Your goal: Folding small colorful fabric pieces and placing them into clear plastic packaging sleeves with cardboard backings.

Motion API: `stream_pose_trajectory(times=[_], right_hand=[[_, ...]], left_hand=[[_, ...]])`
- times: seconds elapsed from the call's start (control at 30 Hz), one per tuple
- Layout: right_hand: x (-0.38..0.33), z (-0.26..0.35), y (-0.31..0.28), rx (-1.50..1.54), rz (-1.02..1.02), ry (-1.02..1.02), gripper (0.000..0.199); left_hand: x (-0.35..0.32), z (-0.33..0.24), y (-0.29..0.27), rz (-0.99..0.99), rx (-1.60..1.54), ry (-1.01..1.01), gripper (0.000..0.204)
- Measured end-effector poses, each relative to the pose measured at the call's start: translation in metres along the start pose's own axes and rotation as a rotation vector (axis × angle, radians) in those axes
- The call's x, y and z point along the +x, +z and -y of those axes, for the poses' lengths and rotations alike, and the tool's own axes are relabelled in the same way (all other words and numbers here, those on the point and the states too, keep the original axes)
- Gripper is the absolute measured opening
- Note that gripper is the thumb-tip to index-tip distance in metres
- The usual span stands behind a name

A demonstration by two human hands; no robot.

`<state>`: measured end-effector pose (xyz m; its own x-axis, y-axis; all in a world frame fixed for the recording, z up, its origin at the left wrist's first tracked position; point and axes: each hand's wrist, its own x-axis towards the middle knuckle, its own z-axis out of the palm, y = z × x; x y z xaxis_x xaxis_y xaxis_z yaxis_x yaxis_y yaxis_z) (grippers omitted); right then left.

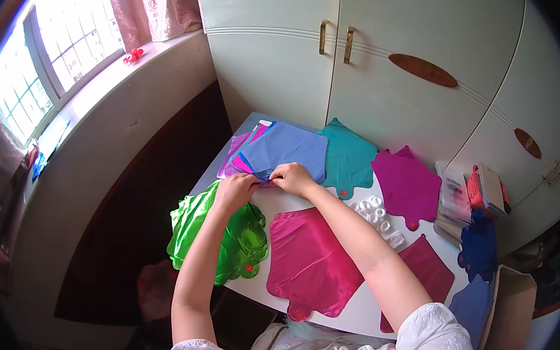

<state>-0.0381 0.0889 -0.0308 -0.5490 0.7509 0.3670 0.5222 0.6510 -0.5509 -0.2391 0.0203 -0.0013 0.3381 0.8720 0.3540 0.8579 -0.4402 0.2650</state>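
Note:
At the far side of the white table, a blue-grey satin fabric piece point(284, 148) lies over purple and pink pieces with blue and white edges. My left hand point(235, 190) is closed with its fingertips at the near edge of that piece. Close beside it, my right hand point(293, 178) pinches the same edge. What lies between the fingertips is partly hidden. Near my left forearm rests a shiny green fabric pile point(229, 238). A crimson satin piece point(313, 261) with a rounded tab lies between my forearms.
Right of my hands are a teal piece point(351, 156), a magenta piece point(409, 188) and several white rings point(374, 213). A dark red piece point(429, 268) lies by my right forearm. Farther right stand a red basket point(477, 192) and a cardboard box point(511, 308). A cabinet point(272, 70) backs the table.

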Motion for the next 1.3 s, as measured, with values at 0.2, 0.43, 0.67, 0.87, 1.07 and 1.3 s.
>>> stream_pose_trajectory(times=[0.2,0.43,0.67,0.87,1.07,1.3], right_hand=[[0.0,-0.004,0.002,0.175,-0.025,0.174,0.019],[-0.001,-0.01,0.003,0.395,-0.02,0.259,0.02],[0.005,-0.009,0.001,0.356,-0.072,0.283,0.019],[0.023,-0.024,-0.011,0.463,-0.444,0.278,0.01],[0.052,-0.021,-0.087,0.628,-0.873,0.418,0.031],[0.048,-0.015,-0.206,0.258,-1.133,0.181,0.008]], left_hand=[[0.002,-0.007,-0.002,-0.191,0.062,0.145,0.014],[0.0,-0.01,0.006,-0.025,0.048,0.002,0.018],[0.008,-0.004,0.023,-0.008,0.3,-0.107,0.036],[0.015,-0.014,0.021,0.147,0.33,-0.222,0.053],[0.007,-0.005,0.012,0.274,0.3,-0.298,0.058],[0.017,-0.019,0.004,0.349,0.272,-0.301,0.062]])
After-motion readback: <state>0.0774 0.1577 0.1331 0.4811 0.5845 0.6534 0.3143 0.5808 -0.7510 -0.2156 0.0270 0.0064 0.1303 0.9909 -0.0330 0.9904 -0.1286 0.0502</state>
